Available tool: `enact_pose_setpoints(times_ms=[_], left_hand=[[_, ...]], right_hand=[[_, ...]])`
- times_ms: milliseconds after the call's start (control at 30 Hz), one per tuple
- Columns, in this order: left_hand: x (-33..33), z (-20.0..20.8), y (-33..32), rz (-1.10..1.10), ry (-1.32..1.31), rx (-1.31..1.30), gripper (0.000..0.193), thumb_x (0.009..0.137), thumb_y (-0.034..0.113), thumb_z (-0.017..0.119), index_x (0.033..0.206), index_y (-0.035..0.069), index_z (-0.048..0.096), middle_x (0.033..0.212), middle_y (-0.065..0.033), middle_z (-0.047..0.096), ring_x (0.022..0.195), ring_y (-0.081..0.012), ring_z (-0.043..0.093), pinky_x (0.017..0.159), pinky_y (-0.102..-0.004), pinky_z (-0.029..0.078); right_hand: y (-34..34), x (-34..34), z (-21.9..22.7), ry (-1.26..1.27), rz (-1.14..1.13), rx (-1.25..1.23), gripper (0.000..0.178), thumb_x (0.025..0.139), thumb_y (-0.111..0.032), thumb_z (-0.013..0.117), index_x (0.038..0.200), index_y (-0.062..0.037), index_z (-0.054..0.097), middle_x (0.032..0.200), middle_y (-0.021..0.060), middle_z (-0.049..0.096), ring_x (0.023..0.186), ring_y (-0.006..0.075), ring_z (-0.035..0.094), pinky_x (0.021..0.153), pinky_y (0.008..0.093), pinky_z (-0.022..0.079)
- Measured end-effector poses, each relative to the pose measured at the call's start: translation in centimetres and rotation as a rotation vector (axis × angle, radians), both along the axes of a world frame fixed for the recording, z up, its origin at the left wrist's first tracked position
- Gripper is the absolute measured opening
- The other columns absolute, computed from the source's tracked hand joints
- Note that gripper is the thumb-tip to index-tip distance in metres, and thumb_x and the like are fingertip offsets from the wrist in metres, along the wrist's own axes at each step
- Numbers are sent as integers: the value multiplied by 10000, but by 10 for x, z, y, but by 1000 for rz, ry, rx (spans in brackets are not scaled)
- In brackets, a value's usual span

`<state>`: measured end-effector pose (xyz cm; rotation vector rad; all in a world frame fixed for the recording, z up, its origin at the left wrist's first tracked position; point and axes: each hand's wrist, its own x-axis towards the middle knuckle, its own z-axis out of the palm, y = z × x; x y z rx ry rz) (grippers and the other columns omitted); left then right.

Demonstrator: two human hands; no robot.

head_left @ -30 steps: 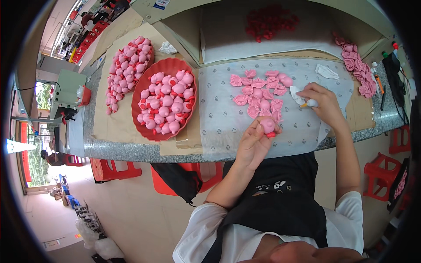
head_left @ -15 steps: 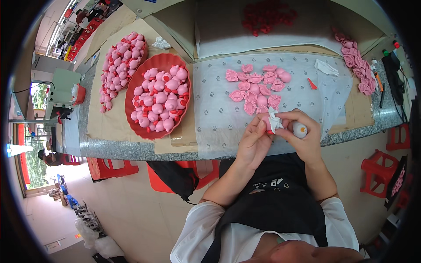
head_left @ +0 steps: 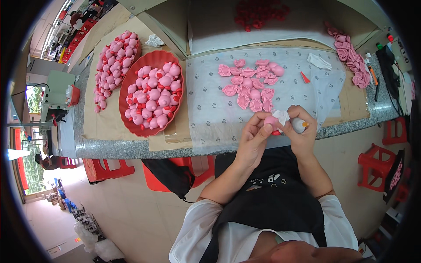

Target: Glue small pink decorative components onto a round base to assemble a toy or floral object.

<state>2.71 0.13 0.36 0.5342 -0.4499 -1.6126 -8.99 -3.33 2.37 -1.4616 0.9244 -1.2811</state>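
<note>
My left hand (head_left: 253, 139) pinches a small pink ball-shaped figure (head_left: 271, 121) with a red piece at its lower side. Pressed against the figure's upper right is a crumpled white tissue (head_left: 281, 116), held in the fingers of my right hand (head_left: 304, 141). That same hand also keeps a small white bottle with an orange tip (head_left: 299, 126) tucked between its fingers. Just beyond my hands, several hollow pink shell pieces (head_left: 255, 104) and a few round pink pieces (head_left: 255, 94) lie on a white printed sheet (head_left: 215, 125).
Left of the sheet stands a red scalloped bowl (head_left: 124, 105) full of pink-and-red figures, with another heap of figures (head_left: 115, 61) beyond. A red pointed piece (head_left: 305, 77), a white cloth (head_left: 319, 62) and a pile of pink pieces (head_left: 353, 61) lie right. A shelf box (head_left: 164, 33) stands behind.
The tissue has shifted over the figure's upper right side and the bottle has turned in my right hand. Both hands stay close together; the whole view has slid slightly.
</note>
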Motion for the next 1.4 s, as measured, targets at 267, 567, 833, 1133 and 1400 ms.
enact_pose_setpoints(times_ms=[267, 567, 833, 1133, 1400], left_hand=[[-3, -4, -3, -187, 375, 91, 261, 806, 244, 509, 960, 37, 469, 825, -52, 537, 804, -141, 502, 769, -265, 375], [-6, -5, 1, -94, 102, 4, 244, 786, 179, 547, 966, 43, 455, 920, -34, 522, 870, -110, 478, 779, -251, 359], [-6, 2, -1, 232, -506, -248, 384, 684, 68, 647, 1003, 13, 441, 921, -76, 523, 863, -179, 501, 785, -273, 390], [3, -4, -5, 529, -1152, -535, 340, 555, -35, 650, 859, 27, 512, 765, -68, 535, 749, -195, 515, 878, -439, 307], [2, 9, -6, 615, -1468, -519, 386, 459, -44, 639, 818, 37, 521, 712, -61, 461, 661, -234, 460, 820, -421, 341]], right_hand=[[-1, -15, 14, -232, -8, 379, 180, 699, -23, 546, 871, 13, 508, 651, 32, 508, 470, 59, 417, 403, 189, 322], [0, -11, 20, 140, 134, -48, 118, 646, 25, 609, 742, 25, 541, 688, 15, 499, 602, 68, 460, 516, 202, 354], [5, -28, 28, -56, -203, 146, 242, 622, 129, 496, 834, 31, 555, 813, 55, 537, 650, 91, 489, 523, 185, 377], [7, -5, 26, 351, -5, -341, 308, 565, 123, 541, 846, 5, 586, 844, 109, 566, 666, 170, 559, 535, 247, 443], [12, 2, 17, 428, -99, -451, 178, 602, 43, 616, 769, 11, 562, 792, 117, 553, 656, 216, 563, 543, 277, 453]])
